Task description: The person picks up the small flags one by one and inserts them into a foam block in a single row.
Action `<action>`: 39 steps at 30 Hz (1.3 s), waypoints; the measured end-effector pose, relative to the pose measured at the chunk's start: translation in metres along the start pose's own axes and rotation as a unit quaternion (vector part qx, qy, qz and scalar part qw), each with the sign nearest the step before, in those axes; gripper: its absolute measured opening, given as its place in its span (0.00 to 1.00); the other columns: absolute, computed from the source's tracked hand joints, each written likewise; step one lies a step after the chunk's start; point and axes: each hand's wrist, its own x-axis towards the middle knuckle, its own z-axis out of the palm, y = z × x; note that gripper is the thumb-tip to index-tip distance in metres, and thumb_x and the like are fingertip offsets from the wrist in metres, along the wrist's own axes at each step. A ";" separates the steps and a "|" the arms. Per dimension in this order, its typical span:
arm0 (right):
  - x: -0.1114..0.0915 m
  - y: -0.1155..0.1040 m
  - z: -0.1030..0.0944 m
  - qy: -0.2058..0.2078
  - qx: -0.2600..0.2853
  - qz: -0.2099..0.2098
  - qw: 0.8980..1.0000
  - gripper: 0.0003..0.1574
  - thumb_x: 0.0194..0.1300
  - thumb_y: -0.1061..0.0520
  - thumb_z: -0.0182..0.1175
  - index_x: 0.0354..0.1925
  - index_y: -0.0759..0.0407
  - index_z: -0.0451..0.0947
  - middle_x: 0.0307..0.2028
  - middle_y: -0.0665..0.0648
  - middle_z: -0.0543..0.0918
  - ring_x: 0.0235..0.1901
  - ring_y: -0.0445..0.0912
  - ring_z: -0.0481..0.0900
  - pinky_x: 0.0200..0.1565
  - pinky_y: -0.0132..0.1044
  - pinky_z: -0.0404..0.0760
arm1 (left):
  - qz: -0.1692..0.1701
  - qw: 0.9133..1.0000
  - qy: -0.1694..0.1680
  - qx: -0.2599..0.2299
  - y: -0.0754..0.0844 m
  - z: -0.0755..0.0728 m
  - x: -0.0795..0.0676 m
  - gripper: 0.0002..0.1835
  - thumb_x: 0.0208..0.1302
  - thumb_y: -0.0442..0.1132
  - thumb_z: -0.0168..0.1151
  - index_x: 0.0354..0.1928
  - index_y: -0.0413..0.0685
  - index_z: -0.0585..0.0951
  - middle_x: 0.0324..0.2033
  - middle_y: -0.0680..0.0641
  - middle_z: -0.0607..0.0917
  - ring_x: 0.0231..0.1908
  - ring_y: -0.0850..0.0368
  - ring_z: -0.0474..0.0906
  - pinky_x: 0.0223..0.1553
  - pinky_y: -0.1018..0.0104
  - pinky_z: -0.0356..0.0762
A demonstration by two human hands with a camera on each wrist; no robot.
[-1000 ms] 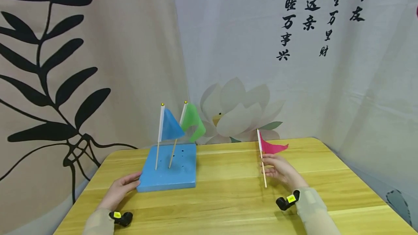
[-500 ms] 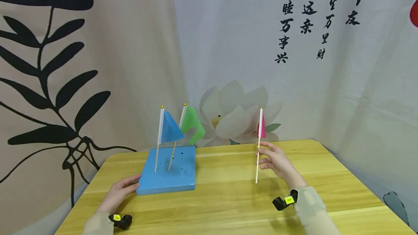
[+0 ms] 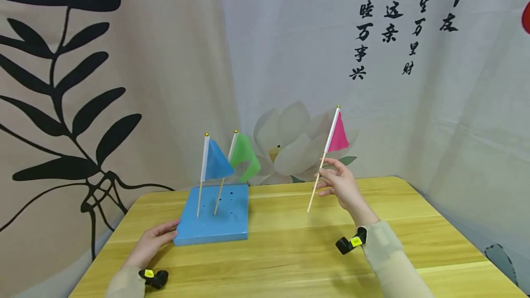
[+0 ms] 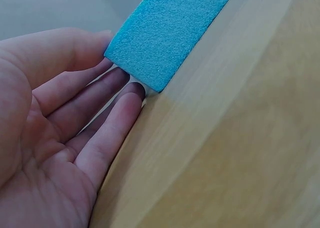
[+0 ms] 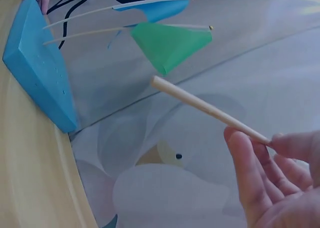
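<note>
My right hand (image 3: 341, 187) pinches the wooden stick of a pink flag (image 3: 338, 134) between thumb and fingertips. The flag is held above the table, leaning with its top to the right and its bare lower end down-left. In the right wrist view the stick (image 5: 210, 108) points toward a blue foam board (image 5: 37, 70). My left hand (image 3: 153, 240) touches the left edge of that board (image 3: 219, 231), its fingers fairly straight against the side (image 4: 155, 42). A blue flag (image 3: 216, 162) and a green flag (image 3: 244, 153) stand in the board.
Several small dark holes show in the board's top, right of the flag sticks. The wooden table (image 3: 290, 252) reaches back to a printed curtain (image 3: 290, 36). A black camera is strapped to each wrist.
My right hand has lifted the pink flag from low over the table and carried it left, turning its stick to lean rightward. The left hand and the board have stayed in place.
</note>
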 end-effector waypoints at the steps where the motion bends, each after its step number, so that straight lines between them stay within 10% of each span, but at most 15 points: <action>1: 0.002 -0.001 0.003 0.002 0.000 -0.004 1.000 0.27 0.71 0.61 0.56 0.65 0.64 0.62 0.34 0.55 0.82 0.26 0.48 0.85 0.26 0.39 0.85 | 0.000 1.000 0.000 -0.001 0.000 -0.001 0.000 0.36 0.67 0.50 0.62 0.69 0.37 0.66 0.67 0.34 0.66 0.65 0.38 0.64 0.59 0.49 0.72; 39: 0.055 0.079 0.163 -0.011 0.021 -0.068 0.997 0.19 0.70 0.65 0.55 0.57 0.65 0.65 0.40 0.70 0.82 0.35 0.66 0.84 0.26 0.49 0.85 | 0.024 1.000 0.017 -0.005 -0.002 -0.002 -0.001 0.33 0.66 0.48 0.63 0.67 0.37 0.69 0.65 0.35 0.69 0.63 0.41 0.68 0.58 0.51 0.73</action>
